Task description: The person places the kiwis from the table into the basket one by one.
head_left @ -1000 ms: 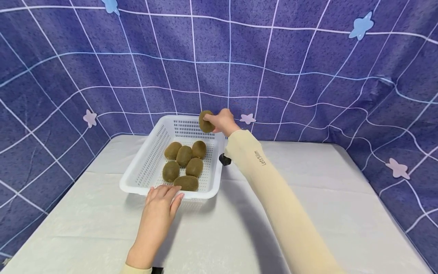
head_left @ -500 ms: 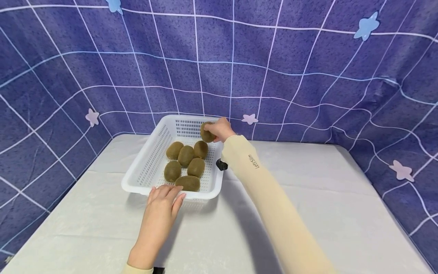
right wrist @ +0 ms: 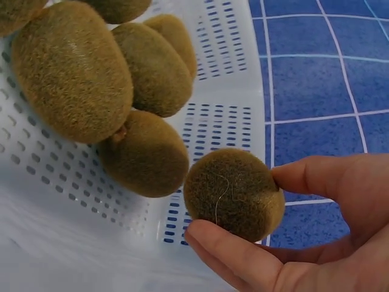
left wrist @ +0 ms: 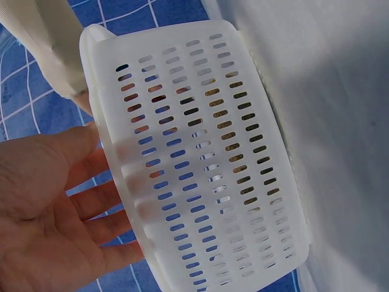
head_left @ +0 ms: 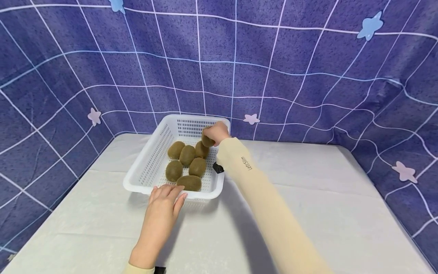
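My right hand (head_left: 219, 132) pinches a brown kiwi (right wrist: 228, 194) between thumb and fingers. It holds the fruit inside the back right corner of a white perforated plastic basket (head_left: 140, 173). In the right wrist view, a second kiwi (right wrist: 144, 155) lies right beside the held one; whether they touch I cannot tell. Several more kiwis (head_left: 187, 155) rest on the basket floor, grouped toward the middle and right. At the front rim my left hand (head_left: 160, 207) grips the basket, its fingers hooked over the edge, where they blur through the wall (left wrist: 200, 152) in the left wrist view.
The basket stands on a table with a white cloth (head_left: 308, 190), toward the back left. Behind and at both sides hangs a blue grid-patterned curtain (head_left: 219, 68) with star shapes. A black wrist strap part (head_left: 218, 168) sits close to the basket's right rim.
My right hand has lowered the kiwi from above the back rim into the basket's back right corner. The left hand stays at the front rim, and the head view has shifted slightly.
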Motion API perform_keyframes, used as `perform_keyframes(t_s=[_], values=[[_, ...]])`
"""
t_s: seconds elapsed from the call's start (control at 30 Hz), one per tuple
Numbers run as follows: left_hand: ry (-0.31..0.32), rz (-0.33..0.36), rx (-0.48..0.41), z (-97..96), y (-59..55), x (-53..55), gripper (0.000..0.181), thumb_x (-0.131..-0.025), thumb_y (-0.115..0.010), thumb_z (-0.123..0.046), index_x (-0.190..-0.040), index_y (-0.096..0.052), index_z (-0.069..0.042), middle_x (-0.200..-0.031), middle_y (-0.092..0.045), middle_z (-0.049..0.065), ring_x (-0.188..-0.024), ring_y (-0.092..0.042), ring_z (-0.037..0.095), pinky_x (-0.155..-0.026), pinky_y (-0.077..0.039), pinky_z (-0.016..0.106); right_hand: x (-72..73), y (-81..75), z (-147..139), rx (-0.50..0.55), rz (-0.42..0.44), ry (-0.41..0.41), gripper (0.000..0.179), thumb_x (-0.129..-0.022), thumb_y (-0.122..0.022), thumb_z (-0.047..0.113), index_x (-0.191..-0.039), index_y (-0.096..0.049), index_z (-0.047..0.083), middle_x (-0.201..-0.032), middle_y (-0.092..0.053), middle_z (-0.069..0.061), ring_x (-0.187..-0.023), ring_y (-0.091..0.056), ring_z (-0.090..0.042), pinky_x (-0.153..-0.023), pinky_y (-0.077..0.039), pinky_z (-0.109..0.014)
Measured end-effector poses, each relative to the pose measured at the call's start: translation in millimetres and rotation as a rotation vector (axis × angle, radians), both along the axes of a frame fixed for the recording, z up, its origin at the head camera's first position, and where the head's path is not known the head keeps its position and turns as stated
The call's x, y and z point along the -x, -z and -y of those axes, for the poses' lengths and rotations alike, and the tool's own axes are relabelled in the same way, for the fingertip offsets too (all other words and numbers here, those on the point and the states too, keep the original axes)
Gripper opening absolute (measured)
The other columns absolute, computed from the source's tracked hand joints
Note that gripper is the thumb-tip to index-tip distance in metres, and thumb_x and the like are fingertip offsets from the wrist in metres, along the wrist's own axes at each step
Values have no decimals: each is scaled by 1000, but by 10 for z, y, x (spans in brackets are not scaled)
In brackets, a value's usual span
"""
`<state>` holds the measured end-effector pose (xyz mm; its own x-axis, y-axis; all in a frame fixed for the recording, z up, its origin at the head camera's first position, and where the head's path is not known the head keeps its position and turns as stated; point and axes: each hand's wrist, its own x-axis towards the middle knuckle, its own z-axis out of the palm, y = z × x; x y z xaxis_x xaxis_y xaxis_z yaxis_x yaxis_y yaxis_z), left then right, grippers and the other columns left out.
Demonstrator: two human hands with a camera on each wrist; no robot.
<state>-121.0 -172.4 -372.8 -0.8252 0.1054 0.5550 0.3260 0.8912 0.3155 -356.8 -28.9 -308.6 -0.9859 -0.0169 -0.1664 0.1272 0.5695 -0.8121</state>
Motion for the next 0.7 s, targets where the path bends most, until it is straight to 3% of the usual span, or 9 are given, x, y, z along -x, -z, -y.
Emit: perform_keyframes(t_s=[0.17, 0.4, 0.7], values=[[1, -12, -1, -2, 8, 7, 25, -89, -69, -16, -108, -68, 0, -101, -65, 13, -105, -58, 34, -103, -34, 61, -66, 11, 23, -83, -53, -7, 26, -87, -63, 17, -101, -64, -5, -97, -64, -16, -65, -59, -21, -47, -49, -26], [0, -24, 1, 3, 26, 14, 24, -89, -69, -16, -108, -68, 0, -99, -65, 13, -103, -58, 35, -102, -35, 61, -110, 1, 39, -172, -93, -21, 25, -87, -64, 17, -102, -65, -3, -97, -65, -14, -70, -56, -20, -56, -47, -25], [-1, -26, 6, 7, 31, 16, 24, -89, -69, -16, -107, -68, 0, -99, -65, 13, -103, -58, 34, -102, -35, 61, -88, -3, 60, -223, -83, -30, 28, -88, -63, 18, -106, -63, -3, -104, -64, -15, -77, -59, -21, -60, -50, -27]])
